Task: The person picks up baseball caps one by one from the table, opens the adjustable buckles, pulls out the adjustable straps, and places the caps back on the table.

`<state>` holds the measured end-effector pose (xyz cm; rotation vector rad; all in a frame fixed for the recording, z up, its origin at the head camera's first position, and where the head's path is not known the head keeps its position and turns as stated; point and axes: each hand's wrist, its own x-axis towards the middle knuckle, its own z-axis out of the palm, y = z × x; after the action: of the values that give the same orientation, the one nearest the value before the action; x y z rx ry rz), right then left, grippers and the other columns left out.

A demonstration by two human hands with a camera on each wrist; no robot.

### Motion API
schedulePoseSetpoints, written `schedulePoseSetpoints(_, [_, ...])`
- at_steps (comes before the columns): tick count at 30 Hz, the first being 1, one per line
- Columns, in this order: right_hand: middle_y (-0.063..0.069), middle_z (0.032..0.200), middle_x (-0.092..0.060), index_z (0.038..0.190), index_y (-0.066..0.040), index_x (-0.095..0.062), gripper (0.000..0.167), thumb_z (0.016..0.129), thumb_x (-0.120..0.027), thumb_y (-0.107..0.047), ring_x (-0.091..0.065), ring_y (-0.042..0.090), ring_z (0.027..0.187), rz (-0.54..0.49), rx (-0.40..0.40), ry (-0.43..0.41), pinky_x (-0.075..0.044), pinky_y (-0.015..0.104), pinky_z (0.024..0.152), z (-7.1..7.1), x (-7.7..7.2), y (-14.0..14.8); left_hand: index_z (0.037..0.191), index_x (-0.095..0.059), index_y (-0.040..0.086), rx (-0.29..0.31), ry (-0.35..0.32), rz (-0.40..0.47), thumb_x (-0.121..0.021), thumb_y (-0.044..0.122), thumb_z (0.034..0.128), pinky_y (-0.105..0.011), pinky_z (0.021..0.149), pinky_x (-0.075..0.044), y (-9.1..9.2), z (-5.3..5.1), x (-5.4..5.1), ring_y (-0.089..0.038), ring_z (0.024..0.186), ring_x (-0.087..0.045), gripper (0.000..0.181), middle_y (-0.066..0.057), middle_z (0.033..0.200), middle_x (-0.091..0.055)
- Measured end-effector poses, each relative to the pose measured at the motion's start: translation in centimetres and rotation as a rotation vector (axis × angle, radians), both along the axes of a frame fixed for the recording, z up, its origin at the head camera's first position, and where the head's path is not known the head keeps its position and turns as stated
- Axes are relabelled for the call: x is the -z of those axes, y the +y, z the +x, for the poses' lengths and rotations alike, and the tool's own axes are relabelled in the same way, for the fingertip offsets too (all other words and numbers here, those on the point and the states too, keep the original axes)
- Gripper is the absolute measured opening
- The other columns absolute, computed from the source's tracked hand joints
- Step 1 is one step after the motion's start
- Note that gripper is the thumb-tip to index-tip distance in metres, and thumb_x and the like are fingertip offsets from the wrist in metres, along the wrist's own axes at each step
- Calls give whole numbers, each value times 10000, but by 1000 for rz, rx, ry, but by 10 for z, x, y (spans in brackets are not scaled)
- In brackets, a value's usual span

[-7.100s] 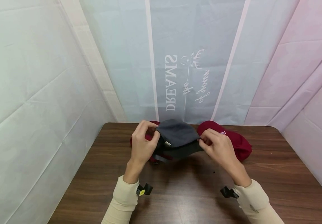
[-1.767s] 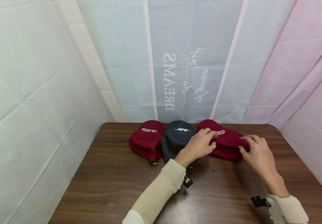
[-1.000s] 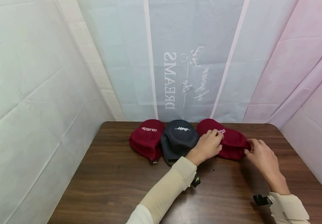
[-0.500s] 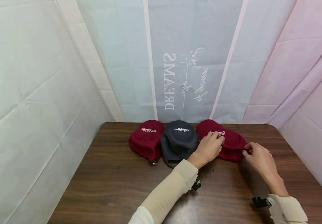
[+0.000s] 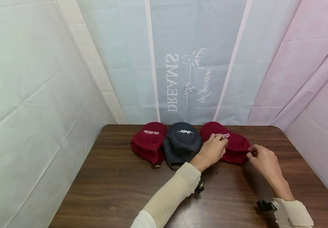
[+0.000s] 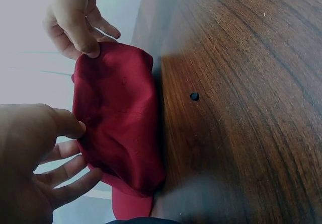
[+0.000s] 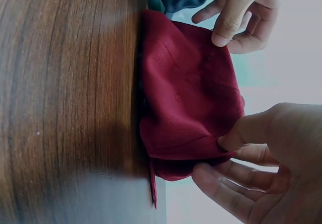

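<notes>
A dark red baseball cap (image 5: pixel 236 145) with white lettering lies on its side at the right end of a row of caps. My left hand (image 5: pixel 213 149) pinches the crown between thumb and fingers, covering part of the lettering. At the cap's other end, the thumb and fingertips of my right hand (image 5: pixel 265 161) pinch the edge. The right wrist view shows the right hand (image 6: pixel 75 17)'s partner, my left hand (image 7: pixel 246 12), at the cap's upper corner. Immediately left in the row sits a dark grey cap (image 5: pixel 182 142) with a white logo.
Another dark red cap (image 5: pixel 149 144), lettered COLORADO, lies left of the grey one, touching it. All rest near the back edge of a brown wooden table (image 5: pixel 118 190). Behind hangs a pale blue printed cloth (image 5: pixel 192 38). A small black dot (image 6: pixel 194 96) marks the tabletop.
Earlier both hands held the grey cap up; it now lies between the red caps. Both hands moved right to the right-hand red cap and, over the last second, settled into pinching it.
</notes>
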<state>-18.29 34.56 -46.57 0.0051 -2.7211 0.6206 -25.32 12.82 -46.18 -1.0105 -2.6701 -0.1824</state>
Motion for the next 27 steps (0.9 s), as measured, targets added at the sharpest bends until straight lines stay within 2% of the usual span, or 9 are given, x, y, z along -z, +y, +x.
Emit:
schedulePoseSetpoints(6, [211,906,-744,988,-6,-745,96,912,-727,-62,-663,363,769,-1,1,50,-477,521,666,3,-3,-3,1184,-702,270,0,-13,27,-648,294,1052,-151,840,-573,-4,1,-1,-118,1165,-580,145,79,1254,-657])
schedulePoseSetpoints(12, [171,898,-752,1000,-33,-766,77,941,-744,-76,-650,275,749,-12,-6,98,-448,412,639,6,-11,-8,1176,-688,236,-3,-7,48,-646,287,1053,-174,789,-589,-8,0,-3,-118,1102,-599,140,74,1222,-665])
schedulePoseSetpoints(18, [170,921,-766,1013,-36,-767,89,950,-761,-98,-661,262,750,-22,-11,142,-458,408,642,7,-18,-13,1199,-689,228,2,1,66,-643,271,1051,-161,770,-578,-14,-1,-8,-120,1058,-601,161,72,1187,-659])
schedulePoseSetpoints(20, [162,920,-767,1013,-42,-768,94,947,-767,-109,-651,214,735,-25,-12,160,-460,399,641,8,-20,-15,1176,-685,222,3,-2,75,-640,263,1052,-164,756,-576,-16,-1,-10,-120,1037,-601,138,67,1159,-656])
schedulePoseSetpoints(27, [128,908,-768,999,-70,-776,83,942,-780,-129,-500,-106,717,-52,-24,208,-434,259,614,9,-30,-23,1113,-679,201,-5,-22,125,-643,252,1050,-175,734,-563,-25,-2,-19,-105,996,-604,88,44,1103,-652])
